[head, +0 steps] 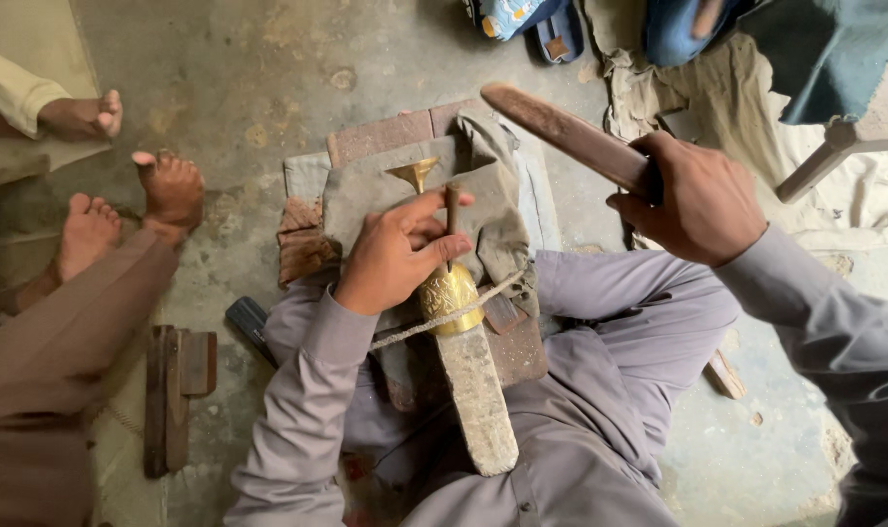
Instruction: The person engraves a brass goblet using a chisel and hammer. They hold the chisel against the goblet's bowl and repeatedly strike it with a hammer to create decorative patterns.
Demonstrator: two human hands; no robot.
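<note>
My left hand (397, 256) pinches a thin metal punch (452, 207) upright against a shiny engraved brass piece (450, 291). The brass piece lies on a long grey block (478, 390) and a cord (434, 322) runs across it. A funnel-shaped brass end (415, 173) shows above my fingers. My right hand (698, 200) is raised to the right, gripping a flat brown wooden mallet stick (561, 132) that points up and left over the work. I sit on the floor in grey clothes with the block between my legs.
A folded grey cloth (493, 210) over red bricks (381, 137) lies under the work. Another person's bare feet (171, 185) rest at left. A wooden block tool (176, 390) lies on the concrete floor lower left. Cloth heaps and a stool leg (820, 161) are at upper right.
</note>
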